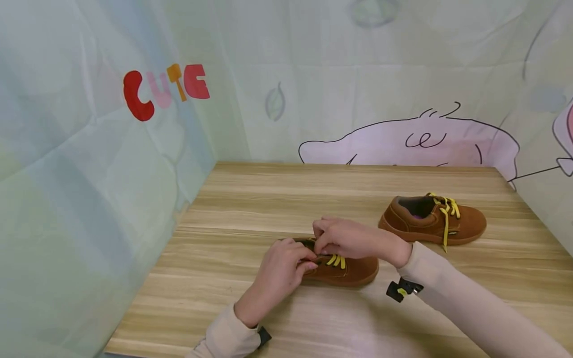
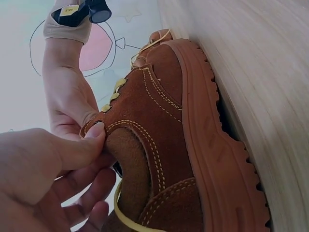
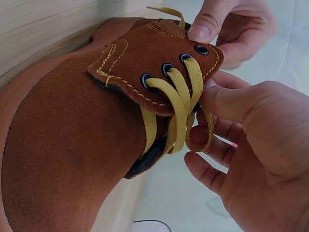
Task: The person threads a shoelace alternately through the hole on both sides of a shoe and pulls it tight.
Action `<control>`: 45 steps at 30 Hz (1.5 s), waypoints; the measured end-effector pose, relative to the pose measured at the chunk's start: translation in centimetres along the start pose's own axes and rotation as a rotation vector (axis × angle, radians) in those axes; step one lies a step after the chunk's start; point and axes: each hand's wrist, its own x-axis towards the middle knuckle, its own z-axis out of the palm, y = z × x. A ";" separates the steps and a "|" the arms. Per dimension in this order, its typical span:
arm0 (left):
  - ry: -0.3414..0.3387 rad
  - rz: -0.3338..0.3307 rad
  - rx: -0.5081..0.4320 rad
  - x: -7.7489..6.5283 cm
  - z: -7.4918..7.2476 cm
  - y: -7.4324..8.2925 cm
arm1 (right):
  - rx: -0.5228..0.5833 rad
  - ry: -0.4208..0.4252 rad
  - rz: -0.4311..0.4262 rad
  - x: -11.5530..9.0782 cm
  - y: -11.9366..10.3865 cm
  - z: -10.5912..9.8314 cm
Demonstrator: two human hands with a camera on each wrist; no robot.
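A brown suede shoe (image 1: 358, 272) with yellow laces and dark eyelets stands on the wooden table, toe to the right. My left hand (image 1: 281, 266) pinches the edge of its eyelet flap (image 2: 126, 104) near the ankle opening, thumb outside. My right hand (image 1: 344, 237) reaches over from the far side, fingers curled at the flap's edge by a loop of the yellow shoelace (image 3: 207, 130), which it appears to pinch; the fingertips are partly hidden. Lace runs through several eyelets, while the top eyelet (image 3: 201, 50) by my left thumb shows no lace.
A matching brown shoe (image 1: 470, 223) stands farther back on the right, its yellow lace end hanging down its side. Wood-grain table (image 1: 250, 199) lies under both shoes. A printed cloth backdrop (image 1: 250, 114) rises behind and to the left.
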 end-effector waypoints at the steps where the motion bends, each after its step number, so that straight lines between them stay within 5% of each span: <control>1: -0.004 0.001 -0.007 0.0 0.0 0.0 | 0.013 -0.007 0.006 0.0 0.1 0.0; 13: -0.056 -0.015 -0.054 0.0 0.0 0.0 | 0.173 -0.062 0.038 0.0 0.1 -0.4; 17: 0.005 -0.022 -0.045 -0.2 0.2 -0.1 | 0.186 -0.062 0.068 0.1 -0.2 -0.4; 26: 0.321 0.363 0.138 0.2 1.4 -0.5 | 0.221 0.026 0.129 0.0 -0.4 0.5; 34: 0.350 0.386 0.111 0.0 1.5 -0.1 | 0.461 0.201 0.381 -3.7 -1.5 3.0; 41: 0.471 0.440 -0.066 -0.9 -0.7 1.1 | 0.411 0.273 0.442 -4.5 -1.9 5.2; 45: 0.406 0.536 -0.072 -2.3 -0.8 1.5 | 0.402 0.287 0.459 -4.7 -2.0 5.5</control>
